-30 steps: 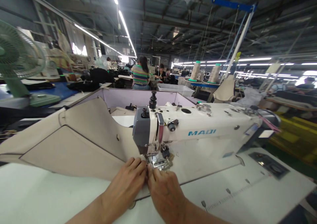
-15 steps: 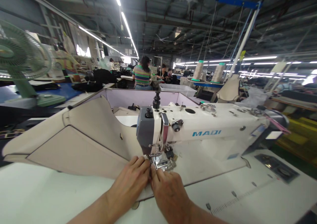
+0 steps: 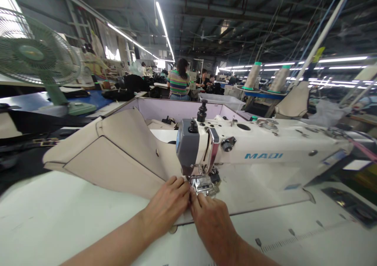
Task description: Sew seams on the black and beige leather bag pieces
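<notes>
A white and grey sewing machine (image 3: 265,148) stands across the table, its metal presser foot (image 3: 203,185) low over a large beige panel with dark edging (image 3: 123,156). The panel rises at the left in a folded shape and passes under the machine arm to the right. My left hand (image 3: 171,199) has its fingers closed on the panel just left of the foot. Right beside it, my right hand (image 3: 210,219) pinches the panel's edge in front of the foot. The fingertips of both hands meet and hide the exact grip.
A green fan (image 3: 32,56) stands at the left. Thread cones (image 3: 253,75) sit on a stand behind the machine. A lilac-walled bin (image 3: 176,108) lies beyond the table, and a person in a striped top (image 3: 178,81) is further back. A ruler scale (image 3: 279,242) marks the front right tabletop.
The whole view has shifted, so the scene sits further right in the picture. Both hands keep their place at the presser foot, with the panel looking much the same.
</notes>
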Demonstrator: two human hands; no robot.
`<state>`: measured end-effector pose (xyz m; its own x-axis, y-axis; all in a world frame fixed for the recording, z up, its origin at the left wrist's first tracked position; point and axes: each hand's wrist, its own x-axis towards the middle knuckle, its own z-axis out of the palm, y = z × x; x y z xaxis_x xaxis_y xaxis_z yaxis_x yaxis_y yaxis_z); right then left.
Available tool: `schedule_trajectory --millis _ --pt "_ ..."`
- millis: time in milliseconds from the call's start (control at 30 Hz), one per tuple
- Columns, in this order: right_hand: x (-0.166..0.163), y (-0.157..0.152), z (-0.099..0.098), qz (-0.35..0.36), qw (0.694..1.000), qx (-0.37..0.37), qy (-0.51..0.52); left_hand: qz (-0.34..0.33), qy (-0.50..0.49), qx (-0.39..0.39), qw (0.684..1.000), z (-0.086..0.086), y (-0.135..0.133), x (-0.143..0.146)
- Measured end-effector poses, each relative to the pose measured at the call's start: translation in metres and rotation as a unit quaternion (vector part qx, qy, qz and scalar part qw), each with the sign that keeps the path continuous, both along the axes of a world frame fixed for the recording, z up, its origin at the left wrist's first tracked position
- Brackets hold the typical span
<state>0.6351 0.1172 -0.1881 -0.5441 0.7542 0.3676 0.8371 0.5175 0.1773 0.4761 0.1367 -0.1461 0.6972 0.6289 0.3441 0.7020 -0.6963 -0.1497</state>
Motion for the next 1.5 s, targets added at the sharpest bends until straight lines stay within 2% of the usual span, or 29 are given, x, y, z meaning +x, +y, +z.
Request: schedule_trajectory --millis 267,400,500,667,800,1033,1300,1500 --pt "-0.002 -0.001 0.003 0.000 0.999 0.041 0.011 0.065 0.007 -0.001 0.998 -0.001 0.002 -0.003" --pt "0.000 -0.002 0.003 0.000 0.998 0.056 0.014 0.064 0.007 0.000 0.998 0.002 -0.004 -0.011" --pt "0.003 -0.003 0.004 0.008 0.998 0.057 0.014 0.066 0.014 -0.013 0.998 0.004 -0.025 -0.029" --pt "0.003 -0.004 0.003 0.020 0.998 0.054 0.004 0.066 -0.006 -0.035 0.997 0.001 -0.079 -0.065" --pt "0.002 -0.004 0.006 0.022 0.999 0.029 -0.015 0.063 -0.018 -0.016 0.998 -0.004 -0.101 -0.075" --pt "0.004 -0.005 0.010 0.018 0.999 0.025 -0.019 0.064 -0.048 -0.020 0.997 -0.008 -0.107 -0.079" --pt "0.005 -0.002 0.003 0.026 0.999 0.038 -0.011 0.058 -0.065 -0.026 0.996 -0.007 -0.106 -0.078" --pt "0.007 -0.003 -0.004 0.031 0.999 0.043 0.004 0.086 -0.058 -0.039 0.994 -0.008 -0.106 -0.074"
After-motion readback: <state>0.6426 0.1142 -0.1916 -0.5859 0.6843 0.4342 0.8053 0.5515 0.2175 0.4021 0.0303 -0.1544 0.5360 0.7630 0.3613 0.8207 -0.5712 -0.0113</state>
